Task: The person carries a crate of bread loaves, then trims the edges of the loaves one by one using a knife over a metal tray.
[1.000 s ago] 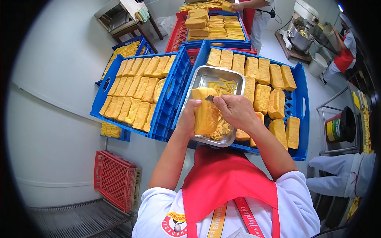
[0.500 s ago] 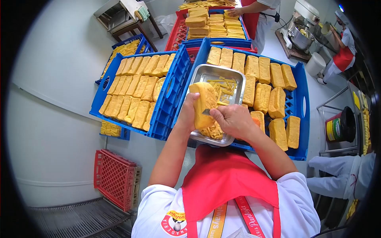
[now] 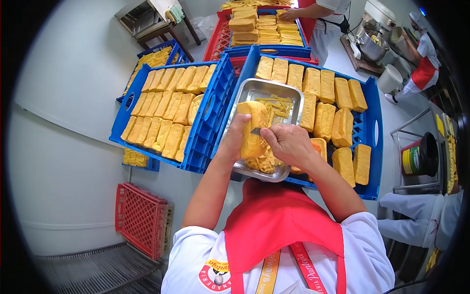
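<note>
My left hand (image 3: 234, 138) is closed around one side of a golden bread loaf (image 3: 253, 139), which is tilted over a metal tray (image 3: 297, 93). My right hand (image 3: 292, 146) grips a small knife, its blade (image 3: 256, 131) touching the loaf's upper face. The knife's handle is hidden inside my fingers. Thin crust strips (image 3: 278, 109) lie in the far part of the tray, and crumbled trimmings (image 3: 267, 162) are heaped in the near part, below the loaf. Something orange shows beside my right hand, but I cannot make out what it is.
The tray rests on a blue crate (image 3: 376, 139) with several loaves (image 3: 323, 121). Left of it stands another blue crate (image 3: 211, 117) packed with loaves. Ahead, a co-worker's hand (image 3: 289, 14) is at a crate of sliced bread. A mixer (image 3: 372, 45) and another person are far right.
The knife and my right hand have shifted slightly away from me along the loaf. My left hand keeps its hold, and the loaf has barely moved.
</note>
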Demonstrator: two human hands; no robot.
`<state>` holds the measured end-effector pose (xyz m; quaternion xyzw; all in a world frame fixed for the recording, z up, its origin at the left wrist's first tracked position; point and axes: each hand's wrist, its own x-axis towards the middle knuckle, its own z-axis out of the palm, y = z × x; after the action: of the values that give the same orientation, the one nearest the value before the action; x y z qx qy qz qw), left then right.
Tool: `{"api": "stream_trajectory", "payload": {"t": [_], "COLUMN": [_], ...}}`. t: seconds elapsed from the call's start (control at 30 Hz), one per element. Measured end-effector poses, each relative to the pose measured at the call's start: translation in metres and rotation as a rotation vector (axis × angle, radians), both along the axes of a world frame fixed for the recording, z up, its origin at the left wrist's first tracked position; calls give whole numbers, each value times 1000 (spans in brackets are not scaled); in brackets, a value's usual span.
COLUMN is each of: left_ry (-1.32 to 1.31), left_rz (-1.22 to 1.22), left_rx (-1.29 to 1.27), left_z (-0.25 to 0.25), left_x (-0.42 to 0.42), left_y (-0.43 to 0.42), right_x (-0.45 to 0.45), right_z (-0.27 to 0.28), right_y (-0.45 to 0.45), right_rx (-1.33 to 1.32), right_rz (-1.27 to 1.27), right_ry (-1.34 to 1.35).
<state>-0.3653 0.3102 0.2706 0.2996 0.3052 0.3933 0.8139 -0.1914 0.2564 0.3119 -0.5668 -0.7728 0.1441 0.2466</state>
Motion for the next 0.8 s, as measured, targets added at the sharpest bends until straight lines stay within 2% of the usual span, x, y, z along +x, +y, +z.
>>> {"api": "stream_trajectory", "payload": {"t": [0.27, 0.4, 0.53, 0.8], "left_ry": [-4, 88, 67, 88], "left_rz": [10, -9, -30, 1], "left_rx": [-16, -23, -45, -4], "left_z": [-3, 1, -1, 6], "left_x": [0, 1, 0, 0], "left_y": [11, 7, 7, 9], "right_x": [-3, 3, 4, -4], "right_z": [-3, 3, -2, 0], "right_y": [-7, 10, 10, -3], "right_rx": [-16, 36, 59, -48], "right_rz": [37, -38, -53, -9], "right_ry": [-14, -27, -37, -18]}}
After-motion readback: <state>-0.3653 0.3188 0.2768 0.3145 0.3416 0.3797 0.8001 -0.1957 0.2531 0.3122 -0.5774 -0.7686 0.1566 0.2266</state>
